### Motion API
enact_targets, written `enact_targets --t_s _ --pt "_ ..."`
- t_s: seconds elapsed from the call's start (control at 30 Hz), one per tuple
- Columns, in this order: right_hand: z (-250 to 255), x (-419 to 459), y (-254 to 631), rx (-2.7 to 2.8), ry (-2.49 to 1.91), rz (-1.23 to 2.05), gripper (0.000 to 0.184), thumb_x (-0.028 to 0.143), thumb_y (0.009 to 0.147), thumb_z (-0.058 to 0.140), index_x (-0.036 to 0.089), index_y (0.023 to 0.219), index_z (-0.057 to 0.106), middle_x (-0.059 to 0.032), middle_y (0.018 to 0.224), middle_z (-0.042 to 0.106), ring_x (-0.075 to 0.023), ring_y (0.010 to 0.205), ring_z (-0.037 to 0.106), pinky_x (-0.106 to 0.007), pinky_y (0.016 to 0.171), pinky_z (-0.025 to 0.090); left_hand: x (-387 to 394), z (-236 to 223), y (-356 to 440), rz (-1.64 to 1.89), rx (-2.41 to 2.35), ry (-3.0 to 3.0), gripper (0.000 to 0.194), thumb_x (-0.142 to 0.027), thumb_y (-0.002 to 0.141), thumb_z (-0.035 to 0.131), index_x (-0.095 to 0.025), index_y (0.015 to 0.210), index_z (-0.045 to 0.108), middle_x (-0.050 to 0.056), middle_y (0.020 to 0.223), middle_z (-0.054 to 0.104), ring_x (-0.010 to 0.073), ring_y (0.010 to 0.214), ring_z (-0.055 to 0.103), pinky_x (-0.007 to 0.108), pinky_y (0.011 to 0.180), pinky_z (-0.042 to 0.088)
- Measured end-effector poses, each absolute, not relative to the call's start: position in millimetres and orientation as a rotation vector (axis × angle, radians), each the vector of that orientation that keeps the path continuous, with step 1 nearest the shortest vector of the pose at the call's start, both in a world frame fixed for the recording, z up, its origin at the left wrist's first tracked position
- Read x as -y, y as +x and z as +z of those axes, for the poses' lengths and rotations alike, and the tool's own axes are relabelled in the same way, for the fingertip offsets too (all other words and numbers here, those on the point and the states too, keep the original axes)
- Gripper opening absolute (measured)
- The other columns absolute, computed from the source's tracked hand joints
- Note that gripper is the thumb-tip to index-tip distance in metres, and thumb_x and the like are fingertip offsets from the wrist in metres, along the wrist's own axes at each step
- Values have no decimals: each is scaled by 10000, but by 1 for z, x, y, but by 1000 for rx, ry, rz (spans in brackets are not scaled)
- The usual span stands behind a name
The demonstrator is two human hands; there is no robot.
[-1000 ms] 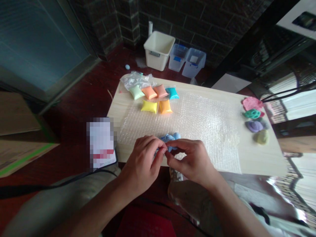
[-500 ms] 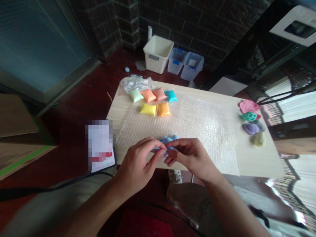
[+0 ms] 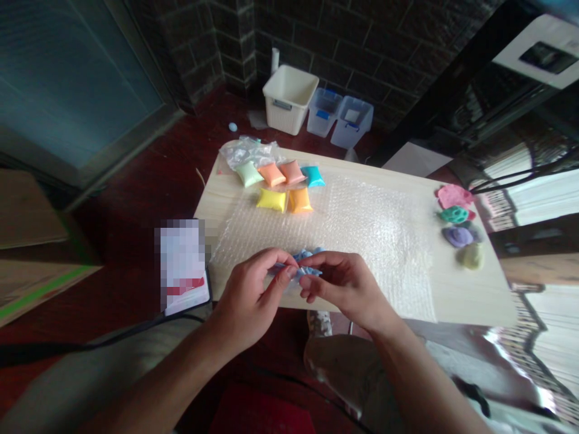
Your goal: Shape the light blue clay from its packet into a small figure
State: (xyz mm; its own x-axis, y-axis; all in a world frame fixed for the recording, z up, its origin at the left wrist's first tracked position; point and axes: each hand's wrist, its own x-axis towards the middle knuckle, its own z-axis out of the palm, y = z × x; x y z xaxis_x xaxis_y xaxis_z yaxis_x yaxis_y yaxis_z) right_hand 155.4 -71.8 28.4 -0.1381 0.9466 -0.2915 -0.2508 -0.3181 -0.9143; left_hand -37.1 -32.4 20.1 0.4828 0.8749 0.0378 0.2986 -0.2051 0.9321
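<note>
Two hands counted, left hand [image 3: 248,292] and right hand [image 3: 350,284], close together over the near edge of the bench [image 3: 491,289]. Thumb and forefinger of each are pinched on one soft blue piece [image 3: 312,272]; its full outline is hidden by the fingers. Further blue lumps [image 3: 304,254] show just beyond the fingertips; whether they join the held piece cannot be determined.

Pouches: six. Far row: pale green [image 3: 248,173], orange [image 3: 272,175], salmon [image 3: 293,172], turquoise [image 3: 314,176]. Nearer row: yellow [image 3: 271,199], amber [image 3: 301,201]. Main formed items at the right end: four, pink [image 3: 453,196], green [image 3: 455,214], purple [image 3: 458,236], pale yellow [image 3: 471,256].

The bench has a pale wood-grain top, partly covered by one sheet of bubble wrap [image 3: 380,223]. Beyond it, on a dark red floor [image 3: 176,175], stand one white bin [image 3: 287,114] and two clear tubs, before a dark block wall [image 3: 312,33].

Pouches are plump, glossy and pillow-shaped. The green item is pierced with holes; the purple one is domed and brimmed. Crumpled clear film [image 3: 246,150] lies at the far left corner.
</note>
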Motion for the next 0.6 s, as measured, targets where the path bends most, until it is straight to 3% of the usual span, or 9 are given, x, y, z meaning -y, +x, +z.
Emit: enact_targets --t_s 0.1,0.2,0.3,0.47,0.6 --pt "25 72 156 890 -1170 1621 245 273 767 930 168 972 848 -25 697 773 -103 590 698 -209 593 604 34 20 -37 820 -1043 1823 115 -250 1038 540 -205 1015 644 28 969 689 173 923 661 300 826 510" --pt "20 71 158 844 -1200 1595 229 290 773 926 165 945 843 -40 738 794 -120 614 719 -236 618 625 37 22 -39 1039 -1147 1979 150 -245 967 641 -193 1097 590 64 1056 622 214 1028 612 351 918 499" --pt "19 71 159 816 -1233 1555 226 289 793 912 173 975 844 -48 784 811 -128 647 733 -250 648 636 38 24 -39 1092 -1127 2119 176 -246 912 724 -196 1024 597 58 1000 602 223 985 604 361 892 500" --pt "22 70 157 895 -1205 1561 227 301 846 875 202 1048 853 -48 816 816 -135 698 732 -268 690 641 36 20 -37 932 -1062 2115 15 -223 960 683 -209 962 681 52 954 672 224 944 647 362 856 500" --pt "23 70 158 919 -1192 1582 234 311 849 871 196 1052 850 -47 814 810 -137 684 726 -280 680 636 34 19 -36 909 -996 1996 109 -189 984 637 -205 889 689 32 901 698 200 897 660 330 818 498"
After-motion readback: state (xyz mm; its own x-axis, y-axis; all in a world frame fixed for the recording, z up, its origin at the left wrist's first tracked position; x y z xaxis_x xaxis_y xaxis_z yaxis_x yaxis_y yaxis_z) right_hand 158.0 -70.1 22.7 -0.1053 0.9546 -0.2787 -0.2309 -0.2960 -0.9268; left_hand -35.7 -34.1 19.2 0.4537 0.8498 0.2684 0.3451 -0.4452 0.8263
